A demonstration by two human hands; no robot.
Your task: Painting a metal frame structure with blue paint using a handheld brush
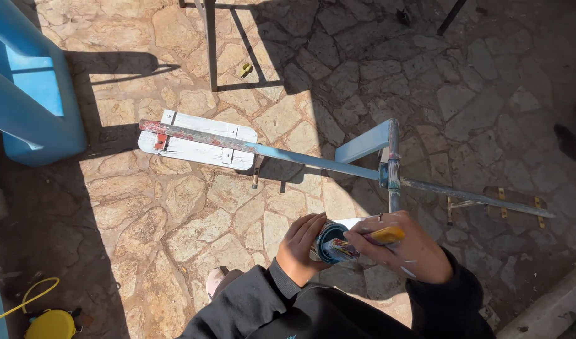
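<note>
Both my hands meet low in the middle of the head view, in dark sleeves. My left hand wraps around a small round paint can with a blue inside. My right hand has paint smears on it and holds a yellow-handled brush over the can's mouth. Just beyond the hands runs a long metal bar, partly painted light blue and partly rusty red. It crosses the stone floor from upper left to right.
A white wooden pallet piece lies under the bar's left end. A light blue frame part joins the bar mid-way. A blue painted structure stands at the left, a yellow object at the bottom left, and dark metal legs at the top.
</note>
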